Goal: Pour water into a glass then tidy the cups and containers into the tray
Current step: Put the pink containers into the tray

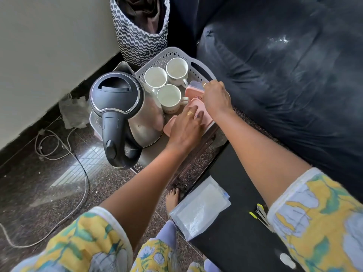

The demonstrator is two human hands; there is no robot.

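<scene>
A grey perforated tray holds three white cups standing upright and a steel kettle with a black lid and handle. Along the tray's right side lie pink-lidded containers. My right hand grips the far container from above. My left hand rests with fingers spread flat on the lid of the nearer container, beside the kettle. A third pink lid edge shows under my left hand.
A zigzag-patterned fabric basket stands behind the tray by the wall. A dark blue beanbag fills the right. A black surface holds a clear plastic pouch. White cables lie on the granite floor at left.
</scene>
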